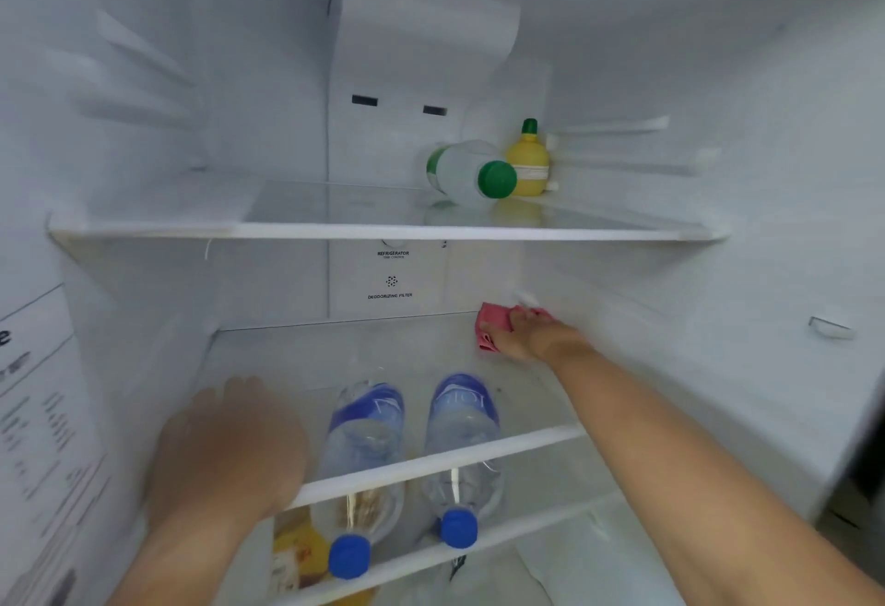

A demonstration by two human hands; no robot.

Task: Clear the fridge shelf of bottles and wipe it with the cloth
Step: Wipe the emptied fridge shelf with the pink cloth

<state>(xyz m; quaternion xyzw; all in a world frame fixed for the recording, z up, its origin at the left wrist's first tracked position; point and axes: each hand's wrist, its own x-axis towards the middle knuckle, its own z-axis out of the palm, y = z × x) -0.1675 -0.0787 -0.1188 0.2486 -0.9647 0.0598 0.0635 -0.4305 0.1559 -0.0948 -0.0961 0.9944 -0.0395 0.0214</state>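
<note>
My right hand (524,334) presses a pink cloth (488,325) onto the back right corner of the middle glass shelf (431,459), fingers gripping it. Flat on that shelf's front left part lies my left hand (230,447), palm down and holding nothing. Two clear water bottles with blue labels and blue caps, one left (361,471) and one right (462,457), lie on their sides below this shelf and show through the glass, caps toward me. The middle shelf's own surface carries no bottles.
On the upper glass shelf (383,231), a green-capped clear bottle (471,174) lies on its side beside an upright yellow lemon-shaped bottle (528,160) at the back right. Yellow packaged food (297,553) sits low on the left. White fridge walls close in on both sides.
</note>
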